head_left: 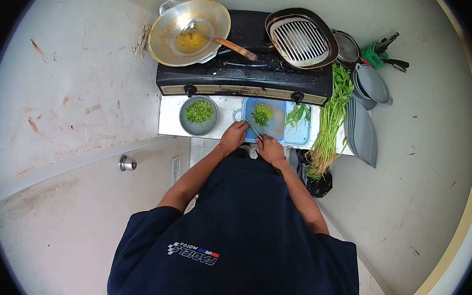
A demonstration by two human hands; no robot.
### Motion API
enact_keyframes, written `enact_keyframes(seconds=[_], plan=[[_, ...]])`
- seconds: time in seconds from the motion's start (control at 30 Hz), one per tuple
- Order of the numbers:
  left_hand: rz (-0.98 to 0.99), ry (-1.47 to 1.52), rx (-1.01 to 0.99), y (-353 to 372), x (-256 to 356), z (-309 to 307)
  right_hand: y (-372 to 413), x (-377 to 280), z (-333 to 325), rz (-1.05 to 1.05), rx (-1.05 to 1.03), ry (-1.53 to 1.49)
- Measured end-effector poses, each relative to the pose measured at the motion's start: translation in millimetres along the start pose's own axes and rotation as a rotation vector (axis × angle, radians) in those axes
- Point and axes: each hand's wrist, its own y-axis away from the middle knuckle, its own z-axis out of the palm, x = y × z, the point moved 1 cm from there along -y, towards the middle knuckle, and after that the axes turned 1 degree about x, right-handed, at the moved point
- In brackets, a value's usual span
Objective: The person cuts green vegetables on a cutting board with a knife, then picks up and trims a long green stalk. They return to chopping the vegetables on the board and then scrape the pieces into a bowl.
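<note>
My right hand (271, 150) is closed around the handle of a knife (253, 127). Its thin blade slants up and left across the lower left of a blue cutting board (276, 135). At the board's left edge, close to the blade, my left hand (234, 135) has its fingers bent together; what they grip, if anything, is too small to make out. Chopped greens (262, 114) lie heaped on the board beyond the blade. Several cut green leaves (298, 115) rest on the board's lighter right part. More chopped greens fill a grey bowl (183, 123) to the left.
Behind the board stands a black gas stove (234, 82) with a wok (162, 40), a wooden-handled ladle (236, 48) and a ridged grill pan (300, 40). Long-stemmed leafy greens (332, 118) hang over the counter's right edge, beside grey plates (363, 133). A door knob (127, 163) juts out at left.
</note>
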Motion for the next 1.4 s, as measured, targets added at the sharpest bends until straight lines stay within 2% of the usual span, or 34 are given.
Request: enact_keyframes(seconds=[0.3, 0.5, 0.6, 0.7, 0.9, 1.2, 1.33, 1.4], plan=[[0.003, 0.017, -0.004, -1.6, 0.4, -1.5, 9.4, 14.4, -0.1, 0.058, -0.03, -0.017], [0.002, 0.02, -0.007, -2.5, -1.2, 0.0, 7.3, 7.0, -0.7, -0.034, 0.051, -0.033], [-0.007, 0.026, -0.011, -2.5, -2.0, 0.9, 7.9, 3.9, -5.5, 0.033, -0.077, -0.042], [0.0, 0.02, -0.015, -1.3, -2.3, 0.4, 7.0, 3.1, -2.1, 0.052, -0.1, -0.054], [0.005, 0.009, -0.02, -1.5, -1.0, 0.0, -3.7, -2.7, 6.0, -0.02, 0.019, -0.037], [-0.035, 0.039, -0.006, -2.4, -2.4, 0.8, 9.1, 16.3, 3.0, 0.062, -0.04, -0.031], [-0.072, 0.149, 0.082, -4.1, -4.1, 5.7, 6.6, 14.1, 2.9, 0.024, 0.019, -0.041], [-0.092, 0.136, 0.06, -4.8, -4.6, 6.4, 6.7, 10.8, 1.4, -0.003, 0.039, -0.043]])
